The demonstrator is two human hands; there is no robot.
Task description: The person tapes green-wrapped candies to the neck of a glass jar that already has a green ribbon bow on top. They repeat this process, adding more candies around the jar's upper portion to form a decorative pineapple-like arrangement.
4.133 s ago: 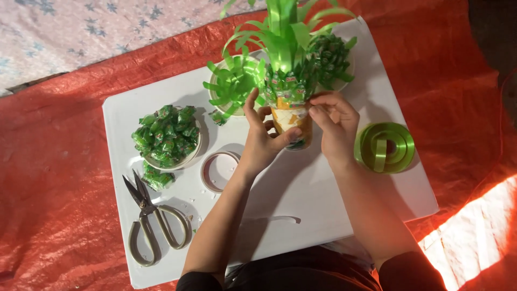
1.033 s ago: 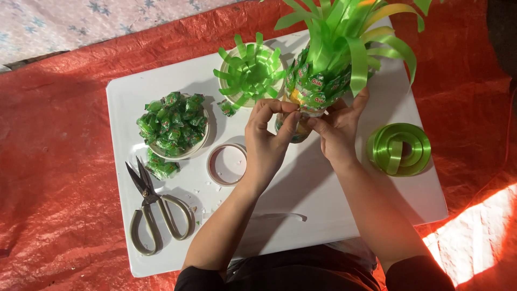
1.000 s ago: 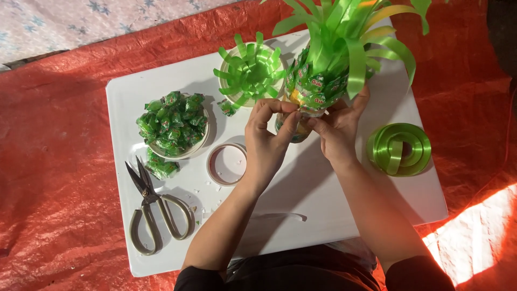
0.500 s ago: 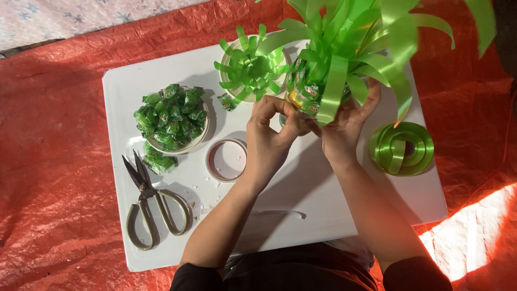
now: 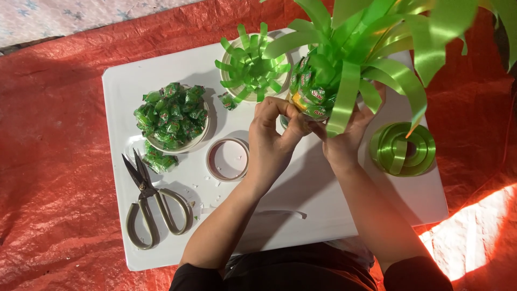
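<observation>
Green ribbon-leaved candy pineapple [image 5: 323, 91], tilted, gripped by left hand [image 5: 272, 143], right hand [image 5: 344, 143] fingers.

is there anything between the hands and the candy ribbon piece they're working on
Nothing visible: both the left hand and right hand already touch the candy-covered ribbon piece. Its green ribbon loops droop over the right hand's fingers.

I see bare board [image 5: 323, 199] below the tape ring [image 5: 228, 159], open for a hand between my forearms and toward the near edge. Left of the ring, the candy bowl [image 5: 171, 116] and scissors [image 5: 151, 202] crowd the way. Right of it, both hands, the ribbon leaves [image 5: 371, 59] and ribbon spool [image 5: 402, 149] block passage; above it sits a ribbon bow [image 5: 252, 63].
</observation>
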